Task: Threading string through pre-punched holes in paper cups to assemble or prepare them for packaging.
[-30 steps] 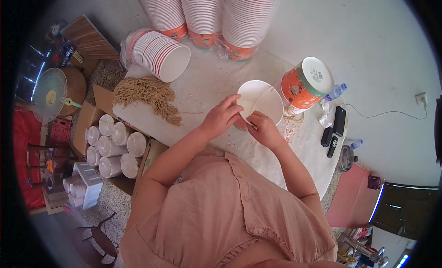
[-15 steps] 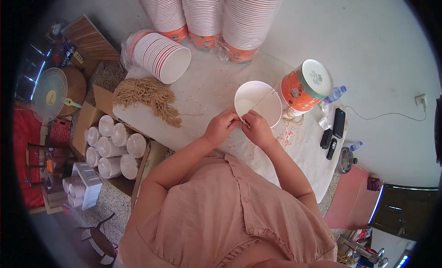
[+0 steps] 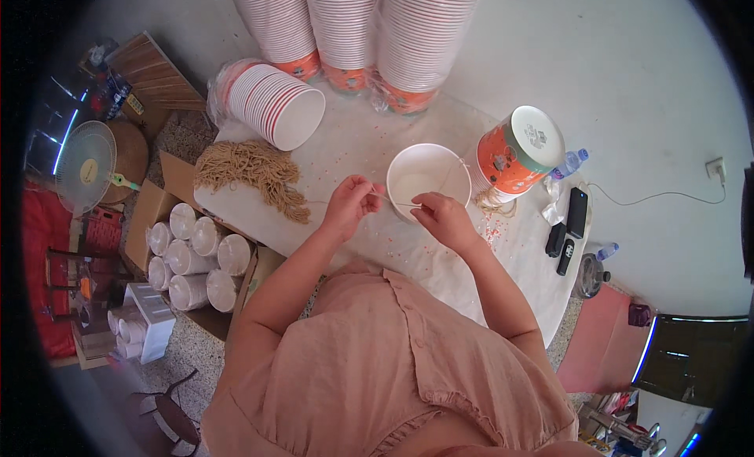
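My left hand [image 3: 351,205] pinches a thin tan string [image 3: 398,203] between thumb and forefinger, just left of a white paper bucket [image 3: 410,165]. The string stretches across the bucket's near rim to my right hand [image 3: 443,220], whose fingers are pinched on it. Another stretch of string runs from the right hand over the bucket's mouth toward its right rim. A loose bundle of tan strings [image 3: 250,172] lies at the left of the table, with one strand trailing toward my left hand. Right of the bucket, upside-down orange and green paper buckets [image 3: 503,160] stand stacked.
Tall wrapped stacks of buckets [image 3: 428,33] line the back, with another stack [image 3: 267,99] lying on its side. Small orange bits [image 3: 493,233] litter the white-covered table [image 3: 448,272]. Black devices [image 3: 577,213] rest at the right. An open carton [image 3: 271,272] of wrapped white rolls stands at the left.
My hands have moved apart, the left one leftward, with the string now drawn between them. The open bucket sits slightly further left in view.
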`<state>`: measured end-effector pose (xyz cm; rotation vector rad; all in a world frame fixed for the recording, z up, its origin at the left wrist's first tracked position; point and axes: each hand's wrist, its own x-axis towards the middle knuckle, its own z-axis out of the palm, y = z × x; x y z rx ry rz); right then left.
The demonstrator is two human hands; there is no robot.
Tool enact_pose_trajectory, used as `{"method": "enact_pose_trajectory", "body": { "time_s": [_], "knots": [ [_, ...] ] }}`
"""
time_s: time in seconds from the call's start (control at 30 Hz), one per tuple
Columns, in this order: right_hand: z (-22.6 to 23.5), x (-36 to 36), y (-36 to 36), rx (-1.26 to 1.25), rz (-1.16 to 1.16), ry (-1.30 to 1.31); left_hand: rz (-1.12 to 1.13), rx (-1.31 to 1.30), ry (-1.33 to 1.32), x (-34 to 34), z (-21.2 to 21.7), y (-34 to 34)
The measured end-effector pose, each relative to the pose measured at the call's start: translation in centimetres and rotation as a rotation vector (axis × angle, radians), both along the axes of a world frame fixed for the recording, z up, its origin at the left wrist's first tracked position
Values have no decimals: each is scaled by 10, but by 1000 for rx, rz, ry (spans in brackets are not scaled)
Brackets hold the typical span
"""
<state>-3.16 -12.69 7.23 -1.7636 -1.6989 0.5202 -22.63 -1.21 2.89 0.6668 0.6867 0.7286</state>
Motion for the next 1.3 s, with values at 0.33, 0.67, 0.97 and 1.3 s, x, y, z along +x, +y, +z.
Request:
{"method": "enact_pose_trajectory", "body": {
  "time_s": [0.33,0.67,0.97,1.3],
  "knots": [
    [9,-5,4,-100,47,341,-350,340,158,3,17,-7],
    [-10,-12,20,-67,-23,461,-343,458,211,10,13,-13],
    [20,-2,13,-128,-34,312,-241,509,512,10,13,-17],
    [24,-6,21,-20,155,280,-388,708,494,20,19,-24]
  ]
}}
